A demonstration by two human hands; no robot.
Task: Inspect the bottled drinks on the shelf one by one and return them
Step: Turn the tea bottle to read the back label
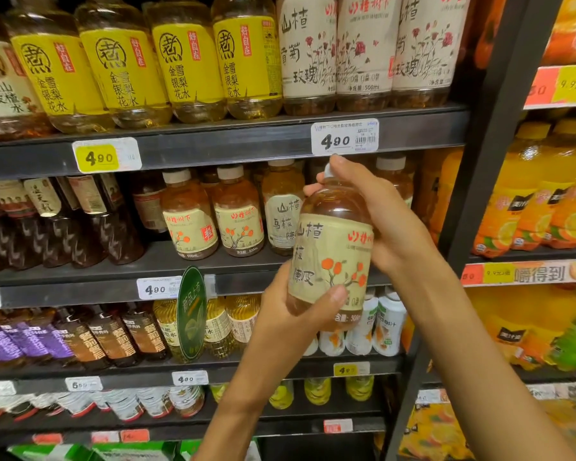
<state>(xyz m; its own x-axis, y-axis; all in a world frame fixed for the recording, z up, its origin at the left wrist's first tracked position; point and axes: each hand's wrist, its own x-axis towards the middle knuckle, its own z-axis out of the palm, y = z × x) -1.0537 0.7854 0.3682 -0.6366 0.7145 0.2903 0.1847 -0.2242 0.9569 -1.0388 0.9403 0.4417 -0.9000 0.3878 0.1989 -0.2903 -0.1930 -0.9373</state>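
Largely hidden: bottle [330, 257] cap under right hand [379, 214] fingers.

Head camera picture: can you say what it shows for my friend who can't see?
Two hands hold a tea bottle before drink shelves: the left hand grips its base, the right hand its neck. Matching bottles stand behind.

— Premises type?
— Retail shop, drinks aisle. Dark metal shelves [220, 144] stacked in tiers, bottled drinks [187, 71] in rows, facing outward.
— Supporting evidence?
— Price tags [345, 137] reading 4.90 clipped to shelf edges; a green promotional tag [192, 314].
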